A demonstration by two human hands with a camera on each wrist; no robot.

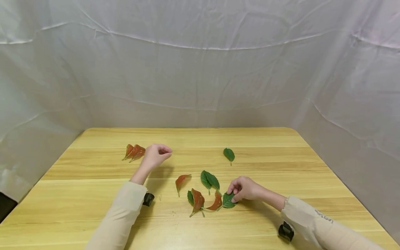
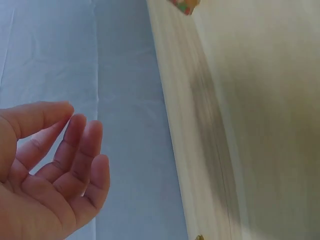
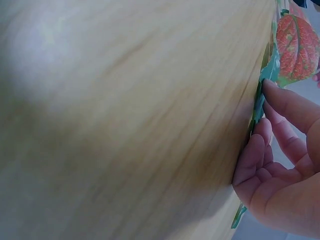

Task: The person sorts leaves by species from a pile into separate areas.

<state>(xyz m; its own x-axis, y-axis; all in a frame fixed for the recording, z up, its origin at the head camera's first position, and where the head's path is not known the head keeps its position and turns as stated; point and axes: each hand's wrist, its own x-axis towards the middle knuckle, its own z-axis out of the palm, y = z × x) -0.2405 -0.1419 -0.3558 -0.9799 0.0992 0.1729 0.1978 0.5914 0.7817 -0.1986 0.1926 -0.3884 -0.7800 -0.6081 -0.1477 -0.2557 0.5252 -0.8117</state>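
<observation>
My left hand (image 1: 155, 155) is raised over the table's left half, just right of two overlapping red leaves (image 1: 136, 152). In the left wrist view, that hand (image 2: 60, 170) has its thumb and fingertips close together, its fingers loosely bent and nothing visible between them. At the right of the leaf group, my right hand (image 1: 245, 189) pinches a green leaf (image 1: 228, 200) near the tabletop. The right wrist view has its thumb against the edge of this green leaf (image 3: 270, 70). Beside it lie a curled red leaf (image 1: 217, 201) and a red leaf (image 1: 198, 199) over a green one (image 1: 190, 197).
Two overlapping green leaves (image 1: 210, 180) and a single red leaf (image 1: 182, 181) lie mid-table. Farther back is one green leaf (image 1: 229, 153). Pale sheeting (image 1: 200, 76) hangs behind and beside the wooden table (image 1: 93, 194).
</observation>
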